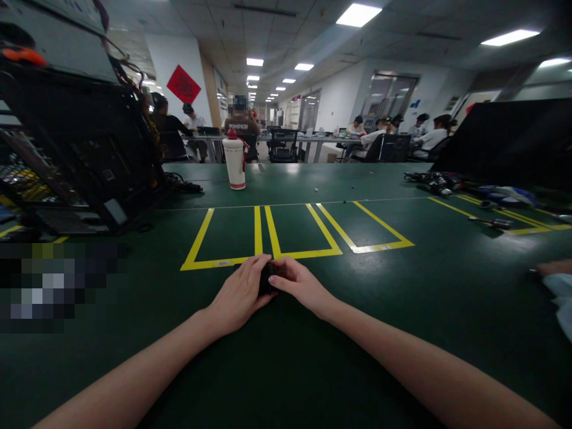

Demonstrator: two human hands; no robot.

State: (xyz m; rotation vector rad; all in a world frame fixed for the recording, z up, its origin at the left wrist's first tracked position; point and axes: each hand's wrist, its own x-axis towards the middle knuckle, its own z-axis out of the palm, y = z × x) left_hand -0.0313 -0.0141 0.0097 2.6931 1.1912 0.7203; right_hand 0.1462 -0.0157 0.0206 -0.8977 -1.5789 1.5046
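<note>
Both hands meet at a small black box-like object (265, 281) low over the green table (286, 369), just in front of the yellow tape outlines (308, 255). My left hand (241, 292) wraps over its left side and top, hiding most of it. On the right side, my right hand (300, 280) grips the object's edge between thumb and fingers. Its exact kind cannot be made out, since only a dark strip shows between the hands.
A white tumbler with a red lid (235, 161) stands beyond the tape. An open black computer case (89, 149) rises at left, cables (183, 183) beside it. Tools and cables (440, 182) lie at right, near a black panel (504, 143). Another person's sleeve (560, 298) shows at the right edge.
</note>
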